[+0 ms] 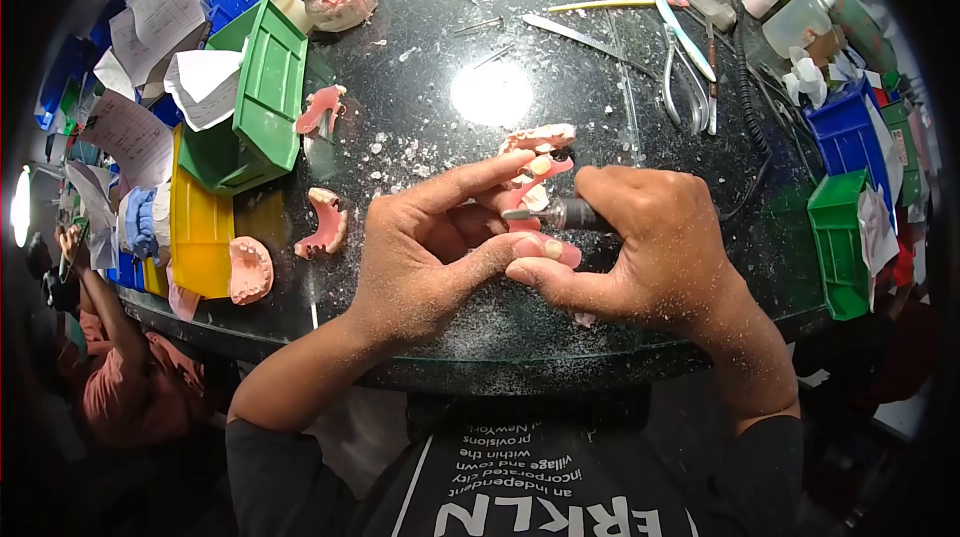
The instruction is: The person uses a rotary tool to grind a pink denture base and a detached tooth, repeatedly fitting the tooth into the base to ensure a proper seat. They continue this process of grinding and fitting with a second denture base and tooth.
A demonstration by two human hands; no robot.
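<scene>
My left hand is closed around a pink partial denture with a few tooth-coloured teeth, pinching it between thumb and fingers. In my right hand is a dark rotary handpiece, aimed leftward. Its pale elongated bur lies at the denture's inner side; whether it touches cannot be made out. My right thumb rests against the denture's near end. Just behind my fingers sits a plaster dental model, partly hidden. Fine pale dust covers both hands.
Two more pink dentures and a plaster cast lie left, beside green and yellow bins. Pliers, a toothbrush and a knife lie behind. The handpiece cord curves right, near green bin. A co-worker sits left.
</scene>
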